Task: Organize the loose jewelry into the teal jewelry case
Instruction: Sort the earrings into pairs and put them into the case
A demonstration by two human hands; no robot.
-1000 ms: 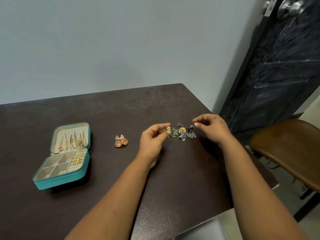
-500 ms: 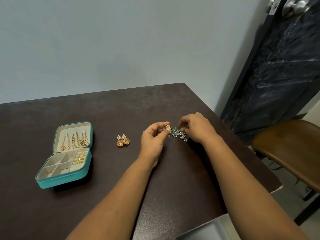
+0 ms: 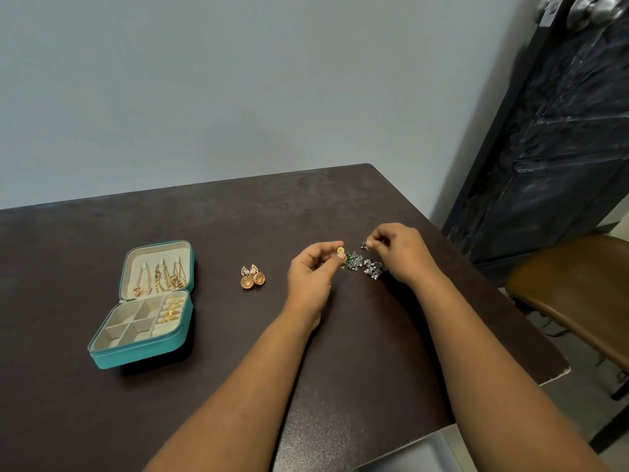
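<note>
The left hand [image 3: 311,272] is pinching a gold earring [image 3: 340,251] well right of the open teal jewelry case [image 3: 146,304] on the bench [image 3: 238,212]. The right hand [image 3: 400,252] is pinching a small silver piece [image 3: 365,245] above the silver earring pile [image 3: 366,265], farther right.

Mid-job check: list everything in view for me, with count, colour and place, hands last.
case: 1, teal with cream lining, open, table left
chains: several, gold, hanging in the case lid
rings: several, gold, case base, right-hand slot
dome earrings: 2, gold, on the table between case and hands
silver pile: small cluster, silver-grey with green, table between the hands
gold piece: 1, gold, at left fingertips
table: 1, dark brown
chair: 1, brown seat, right of table
door: 1, dark, metal knobs, right
left hand: pinches the gold piece
right hand: pinches a small silver piece
</note>
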